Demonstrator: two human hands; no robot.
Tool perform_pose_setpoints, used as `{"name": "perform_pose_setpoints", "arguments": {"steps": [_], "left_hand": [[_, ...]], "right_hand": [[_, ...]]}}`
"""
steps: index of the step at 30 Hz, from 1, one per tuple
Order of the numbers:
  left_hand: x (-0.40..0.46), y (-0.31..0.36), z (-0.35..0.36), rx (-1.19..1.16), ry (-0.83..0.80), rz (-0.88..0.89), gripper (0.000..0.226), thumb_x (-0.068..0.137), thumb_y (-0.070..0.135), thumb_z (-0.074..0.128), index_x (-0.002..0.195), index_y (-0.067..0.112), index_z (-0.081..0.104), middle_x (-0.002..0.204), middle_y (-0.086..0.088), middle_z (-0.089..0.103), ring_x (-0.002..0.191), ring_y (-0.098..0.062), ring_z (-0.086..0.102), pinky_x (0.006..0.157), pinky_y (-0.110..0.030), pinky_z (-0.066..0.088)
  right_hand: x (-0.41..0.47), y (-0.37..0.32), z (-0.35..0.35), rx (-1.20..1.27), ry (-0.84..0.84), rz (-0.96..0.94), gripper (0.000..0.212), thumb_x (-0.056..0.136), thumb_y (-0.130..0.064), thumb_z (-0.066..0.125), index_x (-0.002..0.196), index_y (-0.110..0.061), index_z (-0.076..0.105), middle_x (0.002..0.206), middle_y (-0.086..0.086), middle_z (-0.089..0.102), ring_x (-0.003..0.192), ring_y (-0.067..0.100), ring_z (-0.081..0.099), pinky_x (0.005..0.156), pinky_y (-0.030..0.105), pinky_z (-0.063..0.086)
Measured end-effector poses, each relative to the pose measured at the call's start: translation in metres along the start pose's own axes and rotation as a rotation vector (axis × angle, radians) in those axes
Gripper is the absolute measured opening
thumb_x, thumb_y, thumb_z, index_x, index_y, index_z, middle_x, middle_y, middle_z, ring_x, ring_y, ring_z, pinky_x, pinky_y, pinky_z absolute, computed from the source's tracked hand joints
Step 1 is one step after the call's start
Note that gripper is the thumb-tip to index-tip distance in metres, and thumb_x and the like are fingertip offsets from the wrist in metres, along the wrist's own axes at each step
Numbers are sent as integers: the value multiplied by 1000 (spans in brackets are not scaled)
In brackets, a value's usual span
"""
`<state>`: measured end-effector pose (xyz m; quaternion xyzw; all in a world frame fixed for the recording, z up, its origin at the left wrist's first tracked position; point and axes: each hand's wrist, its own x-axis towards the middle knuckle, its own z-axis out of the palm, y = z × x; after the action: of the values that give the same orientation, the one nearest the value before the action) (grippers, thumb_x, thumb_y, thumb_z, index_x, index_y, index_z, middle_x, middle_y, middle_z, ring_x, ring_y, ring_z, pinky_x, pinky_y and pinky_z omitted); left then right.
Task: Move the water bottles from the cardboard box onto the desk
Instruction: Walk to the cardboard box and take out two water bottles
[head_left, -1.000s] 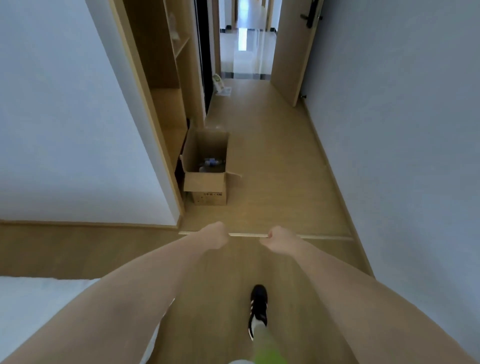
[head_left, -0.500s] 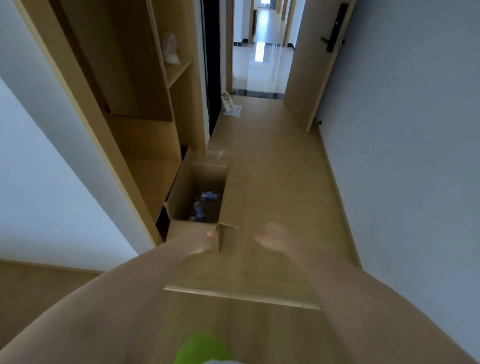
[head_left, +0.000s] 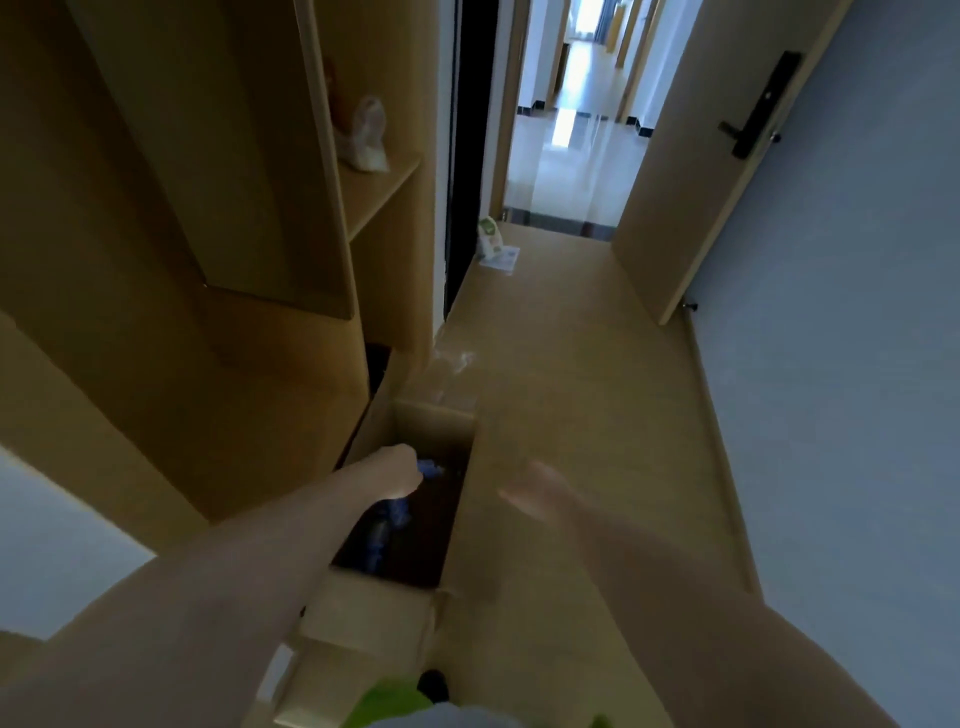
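While I lean over the cardboard box (head_left: 363, 613) at lower centre of the frame, my left hand (head_left: 397, 475) reaches down into its open top, fingers curled. Whether it has a grip on anything I cannot tell; the box interior is dark and blurred. My right hand (head_left: 535, 491) hovers outside the box, to the right of it, above the wooden floor (head_left: 582, 405), fingers spread and holding nothing, though it is motion-smeared.

Water bottles (head_left: 392, 519): bluish shapes lie at the bottom of the box, just under and beside the left hand. Count unclear.

Box stands on the floor against the wooden shelf unit (head_left: 171, 260) filling the left of the frame. A white bag (head_left: 366, 136) sits on an upper shelf. Open door (head_left: 711, 171) at upper right, corridor beyond.

Progress, as I judge it: no worktop in sight, no bottle seen outside the box. Bottles remain inside, so lifting out and carrying to the worktop are all yet to do.
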<state>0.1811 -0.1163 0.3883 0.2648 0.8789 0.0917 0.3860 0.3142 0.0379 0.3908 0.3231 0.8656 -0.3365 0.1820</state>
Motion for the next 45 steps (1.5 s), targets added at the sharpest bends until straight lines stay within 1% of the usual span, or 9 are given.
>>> {"name": "perform_pose_setpoints", "arguments": {"steps": [5,8,14,21,27,29,31,34,45], "left_hand": [[54,3,-48,-111,49,-23,31,101,17,41,69,19,40,71,1,37,60,-11,33,67,-28,32],[82,-12,-53,-208,55,-108,32,101,18,41,68,20,39,72,3,36,62,-9,35,60,-23,30],[128,-50,-60,-495,124,-352,18,99,15,41,105,5,55,94,-8,50,91,-22,50,83,-31,44],[175,-42,-54,-707,218,-714,27,95,17,44,69,13,47,70,-3,45,64,-17,43,64,-29,38],[189,-37,-44,-815,226,-836,27,97,13,39,100,0,63,96,-16,62,90,-28,60,80,-36,47],[186,-43,-33,-843,266,-870,30,98,11,39,112,-2,62,116,-20,62,108,-32,58,90,-36,45],[182,-52,-17,-868,293,-907,31,99,9,39,117,-4,61,121,-21,60,114,-34,56,95,-36,44],[186,-78,16,-853,257,-976,33,100,12,36,117,-1,60,120,-20,60,109,-32,59,89,-35,46],[330,-173,191,-1180,381,-1057,37,92,15,46,127,9,55,119,-14,61,100,-28,60,72,-29,43]], "right_hand": [[69,-35,-27,-32,-93,-49,28,97,-32,49,95,-9,64,90,7,59,87,22,60,73,30,45],[115,-47,-36,-100,-165,-40,37,97,-37,48,67,-16,44,68,2,44,62,18,46,57,28,32],[213,-70,-51,-296,-315,-136,39,99,-37,46,65,-20,36,63,-2,36,51,12,34,52,27,30],[309,-58,-59,-501,-487,-234,41,98,-31,46,63,-24,25,64,-3,34,52,11,34,51,27,29],[352,-59,-40,-676,-653,-335,42,99,-28,44,62,-21,26,63,-1,30,52,13,31,51,27,28],[360,-62,-27,-708,-688,-359,36,99,-28,44,65,-18,35,68,1,37,57,13,36,59,27,33],[364,-68,-10,-724,-717,-374,22,99,-30,43,98,-11,53,96,7,56,79,17,54,74,30,43],[368,-70,28,-722,-699,-419,46,100,-33,44,140,-12,36,124,8,57,104,23,61,87,38,52],[444,-19,251,-710,-703,-684,47,97,-31,52,140,-21,38,141,0,44,124,19,50,93,36,50]]}}
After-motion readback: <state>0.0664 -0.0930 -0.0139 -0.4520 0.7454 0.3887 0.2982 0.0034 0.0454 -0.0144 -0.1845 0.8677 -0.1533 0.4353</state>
